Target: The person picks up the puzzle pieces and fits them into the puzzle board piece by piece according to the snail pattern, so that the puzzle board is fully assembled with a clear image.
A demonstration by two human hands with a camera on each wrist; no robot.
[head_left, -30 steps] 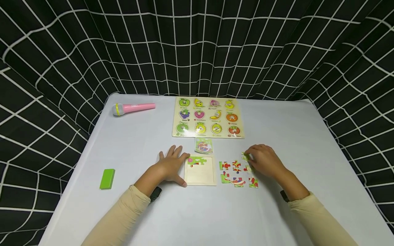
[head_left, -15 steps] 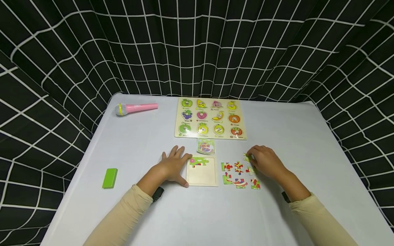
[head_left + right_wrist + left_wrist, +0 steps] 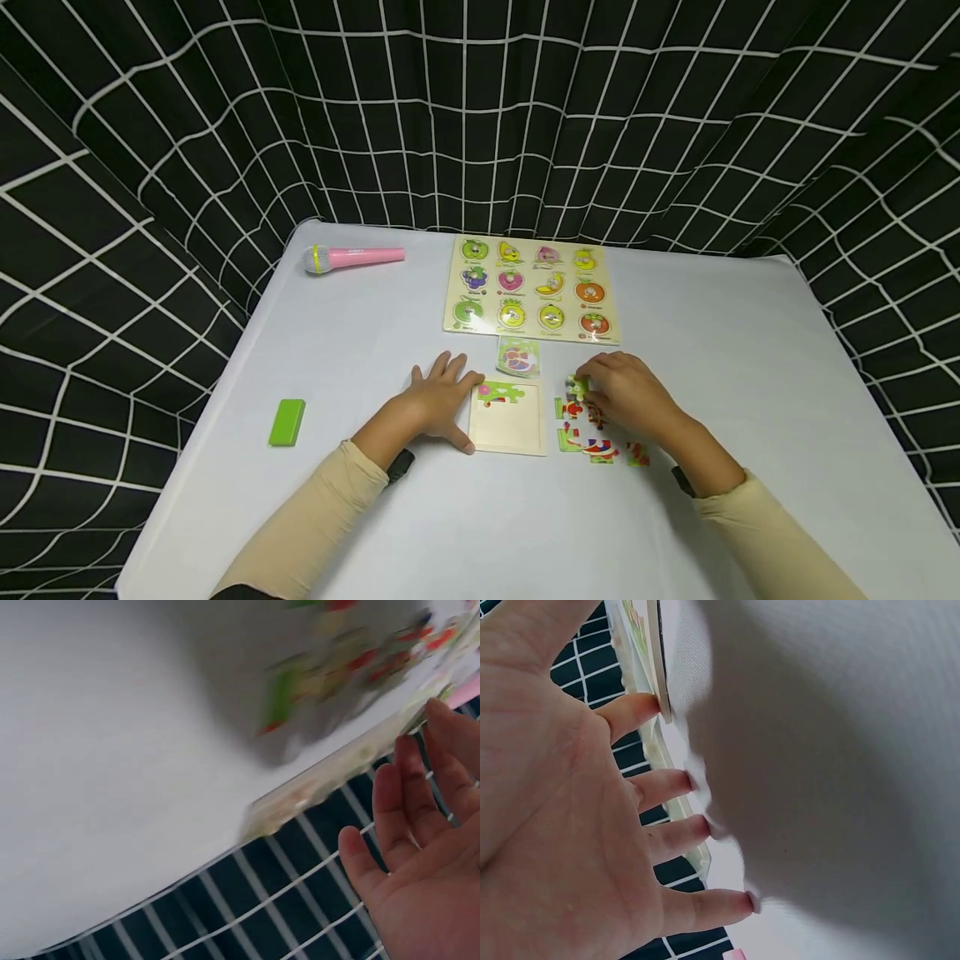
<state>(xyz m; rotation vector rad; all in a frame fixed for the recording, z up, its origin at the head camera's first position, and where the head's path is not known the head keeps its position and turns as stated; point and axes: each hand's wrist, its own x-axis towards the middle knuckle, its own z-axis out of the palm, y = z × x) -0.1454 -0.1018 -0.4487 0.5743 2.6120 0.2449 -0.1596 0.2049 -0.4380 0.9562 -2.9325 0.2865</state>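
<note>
We see the right hand (image 3: 628,393) pinching a small, flat, mostly green jigsaw piece (image 3: 577,387) between thumb and fingertips, to the right of the far right corner of a square, pale wooden tray (image 3: 510,429). The left hand (image 3: 437,407) grasps nothing: its fingers spread straight, the forefinger touching the tray's far left corner, the thumb by its near left corner, the other fingertips on the white-covered table (image 3: 480,525). A joined strip of green, printed pieces (image 3: 501,392) lies in the tray's far left corner.

We judge the green piece light, stiff and thin, smooth enough to slip, with knobs that could bend or chip if forced. We would take it by opposite edges, clear of the knobs, and brace the light tray at its rim.

We cannot make out the held piece's outline, since the fingers cover part of it, nor be sure it clears the cloth. The right hand also partly hides or shades some of the red, green and purple loose pieces (image 3: 600,448), so we cannot count them. The right wrist view blurs them, and the left wrist view cuts off the thumb and most of the tray.
</note>
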